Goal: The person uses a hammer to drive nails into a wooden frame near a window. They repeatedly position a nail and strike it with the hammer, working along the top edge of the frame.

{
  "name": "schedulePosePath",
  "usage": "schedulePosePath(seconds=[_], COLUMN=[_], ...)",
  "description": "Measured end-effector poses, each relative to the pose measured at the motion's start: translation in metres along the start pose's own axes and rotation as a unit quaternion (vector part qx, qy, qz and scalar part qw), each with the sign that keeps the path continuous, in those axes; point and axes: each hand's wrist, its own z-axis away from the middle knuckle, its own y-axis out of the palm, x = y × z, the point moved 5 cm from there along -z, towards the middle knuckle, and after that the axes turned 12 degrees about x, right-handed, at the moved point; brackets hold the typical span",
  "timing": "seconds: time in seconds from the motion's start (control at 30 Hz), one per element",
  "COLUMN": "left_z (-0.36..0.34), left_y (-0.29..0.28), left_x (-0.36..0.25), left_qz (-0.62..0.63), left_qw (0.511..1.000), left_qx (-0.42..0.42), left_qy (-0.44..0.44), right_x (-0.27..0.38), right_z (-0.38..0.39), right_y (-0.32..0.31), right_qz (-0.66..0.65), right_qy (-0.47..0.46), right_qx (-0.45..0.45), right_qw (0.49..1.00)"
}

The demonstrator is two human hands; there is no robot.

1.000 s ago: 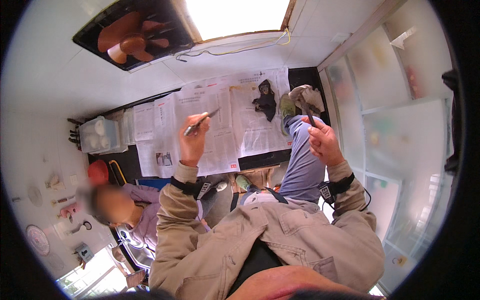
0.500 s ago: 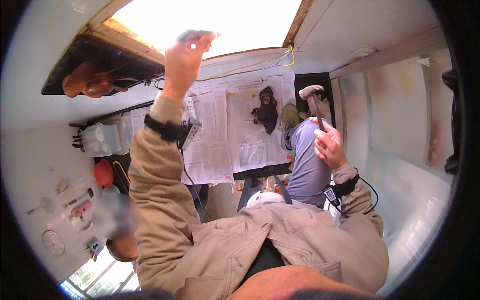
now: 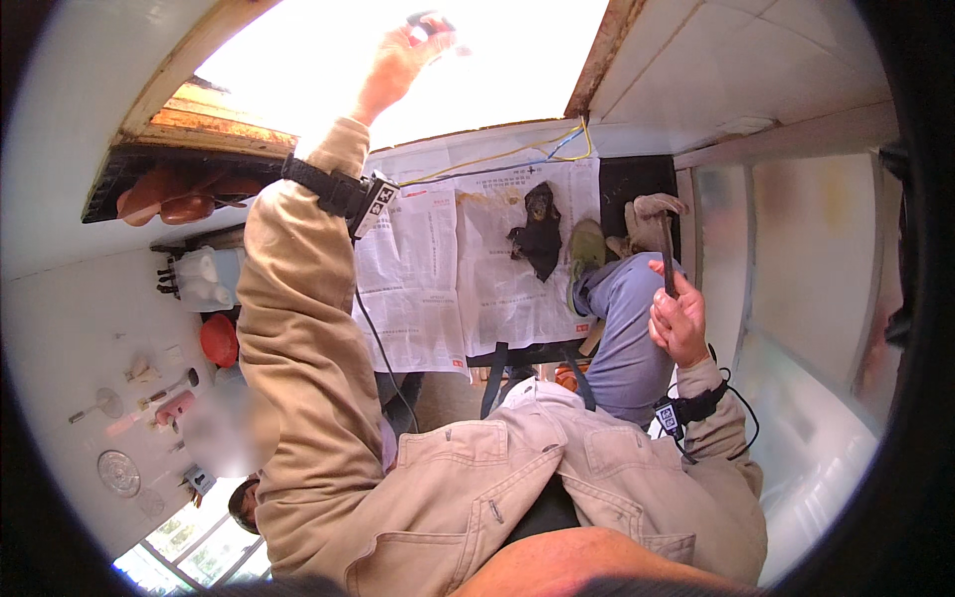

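Note:
My left hand (image 3: 390,72) is raised against a bright opening (image 3: 497,60) with a worn wooden frame (image 3: 157,88). Its fingers close around a small dark object (image 3: 430,24), too washed out by the glare to name. In my right hand (image 3: 678,323) is a claw hammer (image 3: 666,244), gripped by its dark handle, head up. The hammer stands above my bent right knee, in front of a pale work glove (image 3: 622,242). A dark crumpled cloth (image 3: 538,239) lies on newspaper sheets (image 3: 423,298) beneath the opening.
Yellow and blue wires (image 3: 542,157) hang along the opening's lower edge. Left of it are brown rounded items (image 3: 186,207) on a dark board, a clear plastic container (image 3: 207,279) and a red bowl (image 3: 219,340). My shoe (image 3: 587,247) rests by the newspaper; another person (image 3: 244,502) is at lower left.
My left hand has risen farther into the bright opening with the dark object. My right hand and the hammer have shifted right and slightly down, and the view has moved a little.

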Motion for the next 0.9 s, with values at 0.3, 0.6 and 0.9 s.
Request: schedulePosePath(seconds=[0.3, 0.6, 0.9], left_z=[0.0, -0.006, -0.011], left_y=[0.007, 0.002, 0.001], left_x=[-0.014, -0.002, 0.015], left_qz=[-0.041, -0.07, -0.029], left_qw=[0.999, 0.997, 0.999], left_qx=[0.003, -0.005, 0.022], left_qy=[0.008, -0.017, 0.014], right_x=[-0.004, -0.004, 0.059], right_z=[0.002, 0.005, -0.035], right_y=[-0.005, -0.002, 0.093], right_qz=[-0.011, 0.01, 0.097], right_qy=[-0.011, 0.0, -0.045], right_qx=[0.001, -0.005, 0.06], right_qw=[1.0, 1.0, 0.992])
